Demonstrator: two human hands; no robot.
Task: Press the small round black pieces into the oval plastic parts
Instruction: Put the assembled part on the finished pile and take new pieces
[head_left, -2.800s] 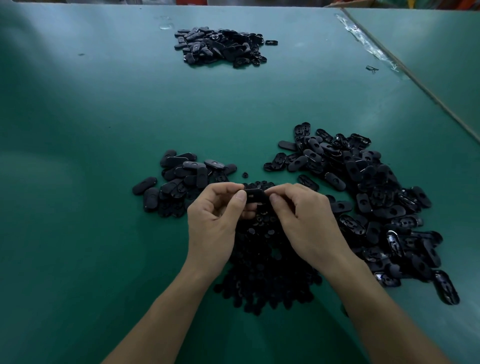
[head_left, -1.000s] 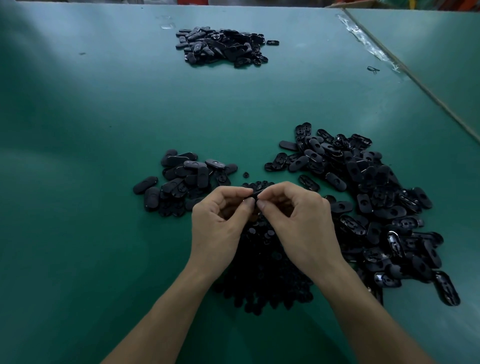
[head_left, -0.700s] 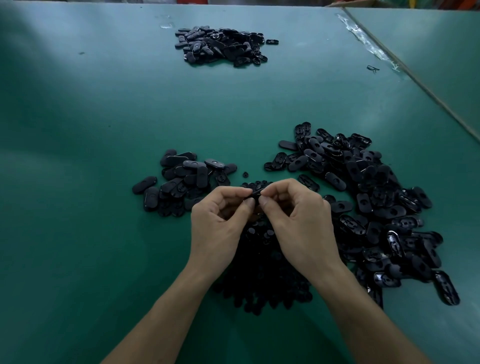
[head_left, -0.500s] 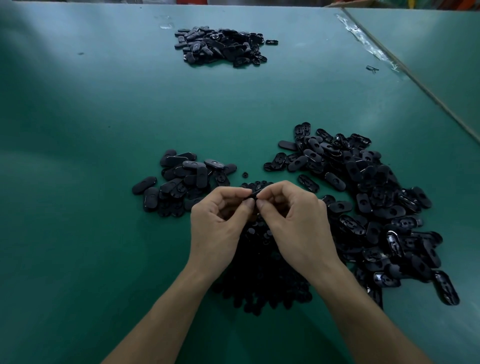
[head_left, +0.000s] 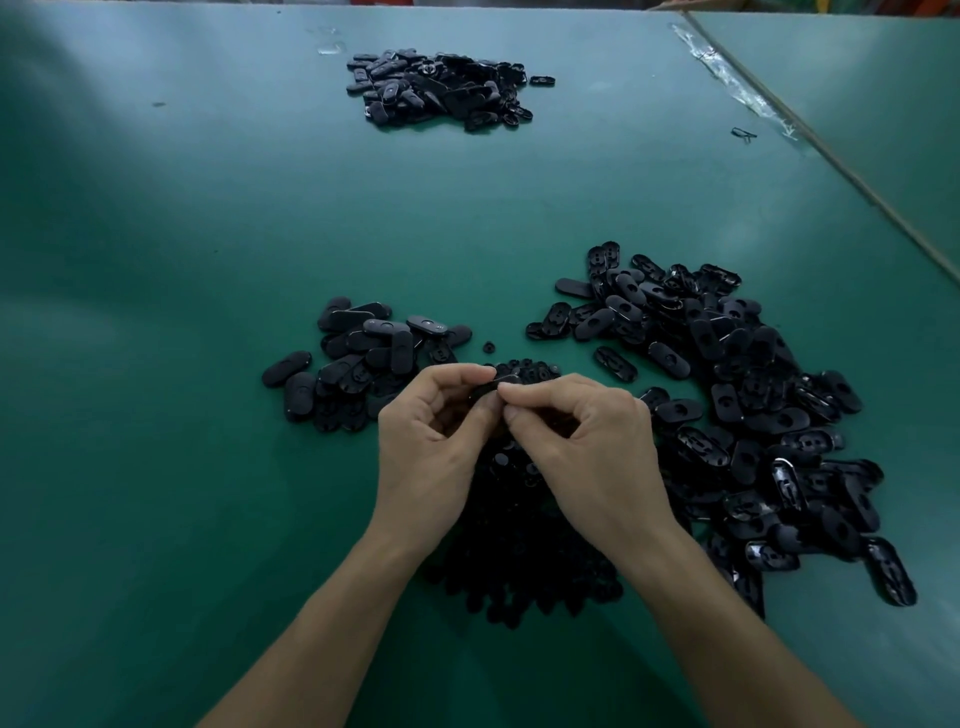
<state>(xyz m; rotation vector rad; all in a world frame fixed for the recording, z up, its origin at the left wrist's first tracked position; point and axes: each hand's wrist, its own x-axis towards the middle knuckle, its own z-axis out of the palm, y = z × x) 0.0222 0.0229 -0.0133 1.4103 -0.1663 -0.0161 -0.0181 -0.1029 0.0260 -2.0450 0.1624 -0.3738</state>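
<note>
Green matte tabletop (head_left: 182, 312). Left: small heap of black oval plastic parts (head_left: 358, 364), smooth sides mostly up. My left hand (head_left: 431, 462) curled, thumb and fingers pinching single black oval plastic part (head_left: 483, 393), held above table at centre. My right hand (head_left: 592, 457) curled too, thumb and forefinger pinching same part's right end; round piece between them, can't tell. Under both hands: mound of small round black pieces (head_left: 519, 551). Stray round piece (head_left: 488, 346) just beyond. Right: large heap of oval parts (head_left: 727, 405), many hollow sides showing. Far end: third heap (head_left: 441, 88).
</note>
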